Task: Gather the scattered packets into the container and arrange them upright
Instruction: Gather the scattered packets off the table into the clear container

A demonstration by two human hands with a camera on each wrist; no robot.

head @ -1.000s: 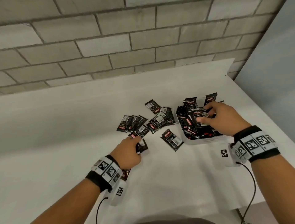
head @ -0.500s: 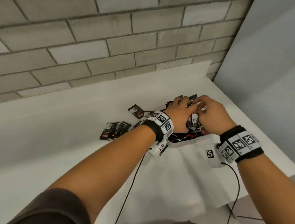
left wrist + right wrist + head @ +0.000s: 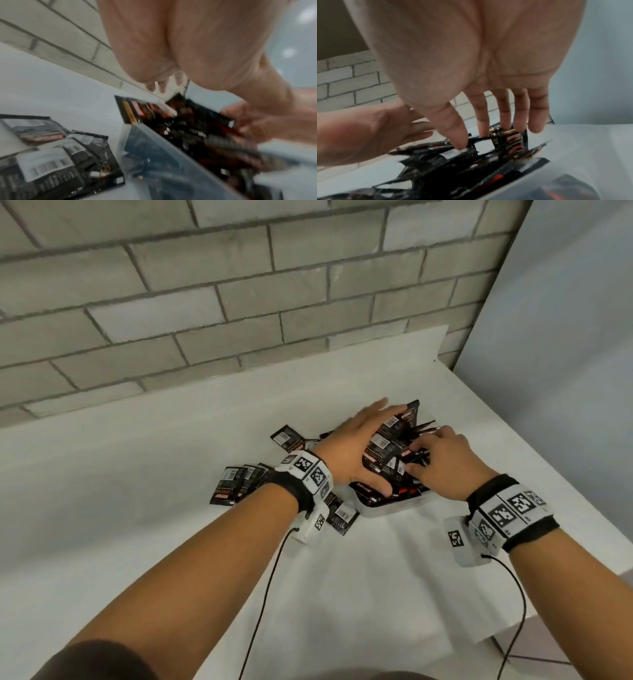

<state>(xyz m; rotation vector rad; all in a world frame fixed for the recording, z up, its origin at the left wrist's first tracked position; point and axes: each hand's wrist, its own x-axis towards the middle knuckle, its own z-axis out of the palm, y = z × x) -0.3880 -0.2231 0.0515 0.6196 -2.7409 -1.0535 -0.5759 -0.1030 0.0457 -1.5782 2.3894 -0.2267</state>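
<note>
Several black sachet packets point(image 3: 390, 436) fill a white translucent container point(image 3: 394, 506) on the white table. My left hand point(image 3: 359, 440) lies over their left side with fingers stretched out flat and the thumb low at the container's near rim. My right hand point(image 3: 442, 463) reaches in from the right, its curled fingers and thumb pinching packets in the middle. In the right wrist view its fingertips point(image 3: 460, 143) are sunk among the packets point(image 3: 510, 139). Loose packets lie left of the container: a fanned group point(image 3: 229, 486), one point(image 3: 287, 437) further back, one point(image 3: 342, 513) under my left wrist.
A grey brick wall point(image 3: 239, 302) rises behind the table and a pale panel point(image 3: 565, 371) closes the right side. The table's right edge point(image 3: 609, 577) runs close to my right wrist. White paper point(image 3: 359, 594) covers the table in front of the container.
My left hand went from the loose packets on the table to the container, then spread its fingers flat over the packets. My right hand stayed at the container.
</note>
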